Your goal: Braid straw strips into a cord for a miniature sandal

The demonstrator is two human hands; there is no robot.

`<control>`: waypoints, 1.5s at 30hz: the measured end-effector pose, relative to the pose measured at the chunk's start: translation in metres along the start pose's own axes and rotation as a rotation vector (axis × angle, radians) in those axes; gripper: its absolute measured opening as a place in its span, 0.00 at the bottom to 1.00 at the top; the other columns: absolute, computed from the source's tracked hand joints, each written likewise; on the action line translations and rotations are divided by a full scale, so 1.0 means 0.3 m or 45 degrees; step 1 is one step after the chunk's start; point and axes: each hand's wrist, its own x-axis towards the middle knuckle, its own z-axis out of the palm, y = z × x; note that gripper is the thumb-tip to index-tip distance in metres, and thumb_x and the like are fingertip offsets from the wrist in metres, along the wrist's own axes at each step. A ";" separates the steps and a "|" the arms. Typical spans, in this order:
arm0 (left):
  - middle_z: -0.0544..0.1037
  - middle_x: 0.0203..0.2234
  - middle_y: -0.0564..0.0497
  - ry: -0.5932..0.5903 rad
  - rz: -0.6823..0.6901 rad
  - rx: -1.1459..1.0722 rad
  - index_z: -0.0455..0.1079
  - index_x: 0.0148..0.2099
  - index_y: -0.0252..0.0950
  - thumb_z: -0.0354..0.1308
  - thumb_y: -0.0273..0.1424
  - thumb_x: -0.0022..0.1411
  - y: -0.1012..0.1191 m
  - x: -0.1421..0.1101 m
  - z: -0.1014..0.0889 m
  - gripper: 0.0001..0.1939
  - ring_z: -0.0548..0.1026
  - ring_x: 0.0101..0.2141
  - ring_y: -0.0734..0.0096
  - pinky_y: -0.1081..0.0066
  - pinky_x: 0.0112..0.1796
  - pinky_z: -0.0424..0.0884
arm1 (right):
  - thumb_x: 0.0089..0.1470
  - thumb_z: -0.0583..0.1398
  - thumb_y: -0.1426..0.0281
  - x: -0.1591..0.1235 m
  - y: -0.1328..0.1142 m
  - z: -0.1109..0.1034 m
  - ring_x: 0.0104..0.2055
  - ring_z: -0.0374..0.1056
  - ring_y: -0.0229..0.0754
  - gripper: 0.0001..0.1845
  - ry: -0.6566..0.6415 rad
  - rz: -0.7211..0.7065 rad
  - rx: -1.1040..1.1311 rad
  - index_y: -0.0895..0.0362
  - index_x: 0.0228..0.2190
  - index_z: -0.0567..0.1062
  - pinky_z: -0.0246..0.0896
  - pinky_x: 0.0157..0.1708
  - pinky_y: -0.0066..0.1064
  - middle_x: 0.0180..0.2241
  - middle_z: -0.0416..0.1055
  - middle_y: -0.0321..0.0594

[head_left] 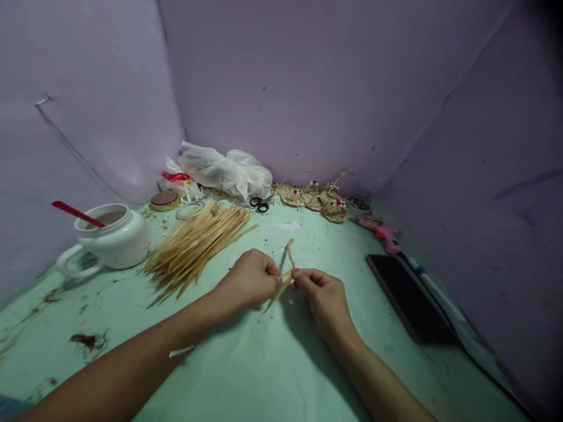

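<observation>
Both my hands meet at the middle of the pale green table (246,363). My left hand (250,281) is closed, pinching a few straw strips (285,275) that cross between the two hands. My right hand (323,296) is also closed, its fingertips gripping the same strips from the right. One strip end sticks up above my fingers, another points down toward me. A loose pile of straw strips (196,246) lies just left of my left hand.
A white pot (116,237) with a red spoon stands at the left. At the back lie a plastic bag (229,170), black scissors (260,204), small woven straw pieces (316,198) and a pink glue gun (382,231). A dark flat slab (409,299) lies at the right.
</observation>
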 end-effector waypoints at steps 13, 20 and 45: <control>0.73 0.21 0.48 0.272 0.352 0.181 0.70 0.27 0.33 0.46 0.29 0.51 0.010 -0.065 0.100 0.12 0.69 0.24 0.71 0.74 0.26 0.59 | 0.34 0.63 0.70 -0.020 0.010 0.033 0.20 0.60 0.33 0.07 0.016 0.214 0.473 0.62 0.19 0.73 0.55 0.24 0.26 0.17 0.67 0.35; 0.62 0.08 0.56 -0.179 -0.195 -0.733 0.67 0.25 0.30 0.50 0.31 0.50 0.012 0.004 0.030 0.09 0.56 0.08 0.81 0.79 0.12 0.52 | 0.37 0.60 0.70 -0.027 -0.010 0.036 0.20 0.60 0.33 0.08 -0.166 0.194 0.456 0.61 0.14 0.70 0.53 0.26 0.26 0.15 0.67 0.36; 0.60 0.07 0.58 -0.272 -0.031 -0.674 0.66 0.19 0.30 0.53 0.30 0.43 -0.037 0.043 0.025 0.08 0.52 0.09 0.86 0.79 0.12 0.45 | 0.41 0.58 0.68 -0.008 0.015 0.017 0.21 0.59 0.34 0.10 -0.158 -0.052 -0.025 0.62 0.17 0.72 0.51 0.22 0.25 0.17 0.68 0.39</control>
